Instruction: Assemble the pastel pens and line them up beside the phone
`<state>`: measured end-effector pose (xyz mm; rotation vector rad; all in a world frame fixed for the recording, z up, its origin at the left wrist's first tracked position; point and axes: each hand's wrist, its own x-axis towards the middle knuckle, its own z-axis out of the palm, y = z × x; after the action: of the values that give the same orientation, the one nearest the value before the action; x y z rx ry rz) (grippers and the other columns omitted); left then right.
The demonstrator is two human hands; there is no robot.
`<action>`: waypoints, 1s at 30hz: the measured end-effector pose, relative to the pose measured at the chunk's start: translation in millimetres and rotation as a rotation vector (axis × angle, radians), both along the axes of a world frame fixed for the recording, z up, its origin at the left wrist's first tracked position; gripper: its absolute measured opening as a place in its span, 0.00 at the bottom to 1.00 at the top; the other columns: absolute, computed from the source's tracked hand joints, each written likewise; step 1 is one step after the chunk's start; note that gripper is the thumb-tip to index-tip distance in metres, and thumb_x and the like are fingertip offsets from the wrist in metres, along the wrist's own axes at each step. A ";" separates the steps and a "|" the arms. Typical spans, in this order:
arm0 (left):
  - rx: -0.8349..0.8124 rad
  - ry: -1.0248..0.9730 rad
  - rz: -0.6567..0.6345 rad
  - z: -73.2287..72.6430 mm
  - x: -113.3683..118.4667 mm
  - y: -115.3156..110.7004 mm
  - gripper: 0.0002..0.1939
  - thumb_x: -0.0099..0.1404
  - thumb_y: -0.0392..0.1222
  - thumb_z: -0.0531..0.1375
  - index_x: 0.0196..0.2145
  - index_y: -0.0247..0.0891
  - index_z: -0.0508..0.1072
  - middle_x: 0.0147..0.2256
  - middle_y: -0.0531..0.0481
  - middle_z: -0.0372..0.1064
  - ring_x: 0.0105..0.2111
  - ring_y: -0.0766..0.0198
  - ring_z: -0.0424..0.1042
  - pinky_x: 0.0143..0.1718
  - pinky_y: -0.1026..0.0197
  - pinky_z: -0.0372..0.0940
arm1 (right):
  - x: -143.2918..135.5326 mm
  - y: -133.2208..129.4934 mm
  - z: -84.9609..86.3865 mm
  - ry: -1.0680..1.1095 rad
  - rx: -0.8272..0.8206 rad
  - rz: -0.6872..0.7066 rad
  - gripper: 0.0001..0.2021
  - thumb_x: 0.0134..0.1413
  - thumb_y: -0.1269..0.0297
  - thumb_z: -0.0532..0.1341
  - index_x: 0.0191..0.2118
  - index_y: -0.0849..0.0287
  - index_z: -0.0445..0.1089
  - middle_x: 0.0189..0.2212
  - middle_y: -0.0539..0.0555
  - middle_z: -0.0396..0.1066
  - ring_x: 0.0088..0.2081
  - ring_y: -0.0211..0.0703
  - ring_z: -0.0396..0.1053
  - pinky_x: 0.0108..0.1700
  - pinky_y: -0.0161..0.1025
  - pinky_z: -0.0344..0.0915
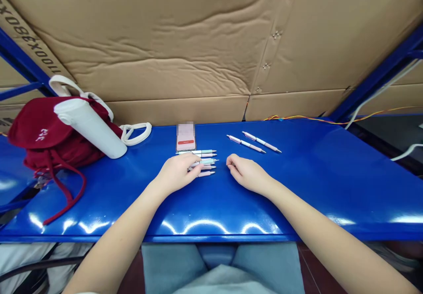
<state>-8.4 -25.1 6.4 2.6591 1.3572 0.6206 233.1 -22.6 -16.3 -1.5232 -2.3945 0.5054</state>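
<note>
My left hand (178, 170) is closed on a light teal and white pen (207, 162), with its thin tip pointing right. Under and beside those fingers lie several more pens, among them a pink-tipped pen (206, 174) and a light blue and white pen (203, 152); the hand covers their left parts. A short gap to the right, my right hand (247, 173) rests with curled fingers pressed together. Anything inside its fingers is hidden. Beyond it, two pink and white pens, a nearer pen (246, 144) and a farther pen (261, 141), lie slanted and apart.
A phone (186, 142) lies behind the left hand on the blue table (211, 210). To the left are a red bag (66, 129) with white straps and a white cylindrical bottle (90, 126). Cardboard (165, 47) walls the back; thin wires (307, 119) run along the rear edge.
</note>
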 end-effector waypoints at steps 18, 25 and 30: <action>-0.092 -0.115 -0.072 -5.0 14.8 -4.8 0.13 0.62 0.48 0.58 0.41 0.39 0.73 0.38 0.49 0.74 0.37 0.60 0.72 0.37 0.62 0.65 | -23.9 -7.4 3.0 0.869 -0.488 -0.001 0.10 0.47 0.61 0.61 0.30 0.57 0.58 0.23 0.46 0.69 0.18 0.31 0.61 0.22 0.31 0.57; -0.086 -0.134 -0.205 -13.4 18.5 -5.5 0.10 0.64 0.36 0.53 0.39 0.41 0.74 0.36 0.51 0.73 0.36 0.63 0.70 0.38 0.62 0.63 | -26.0 -8.3 2.5 0.971 -0.587 -0.001 0.09 0.40 0.67 0.63 0.30 0.60 0.64 0.22 0.47 0.68 0.21 0.32 0.63 0.20 0.30 0.54; -0.103 -0.126 -0.196 -13.3 20.8 -8.6 0.09 0.60 0.34 0.54 0.34 0.39 0.74 0.33 0.51 0.72 0.34 0.64 0.70 0.37 0.64 0.63 | -23.6 -6.7 -0.3 0.887 -0.585 -0.001 0.06 0.41 0.67 0.61 0.29 0.60 0.64 0.24 0.48 0.70 0.20 0.31 0.62 0.21 0.30 0.56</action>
<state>12.4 -33.8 -7.0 2.5807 1.0507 0.6616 209.5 -29.4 -16.6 -1.0935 -1.6001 1.5853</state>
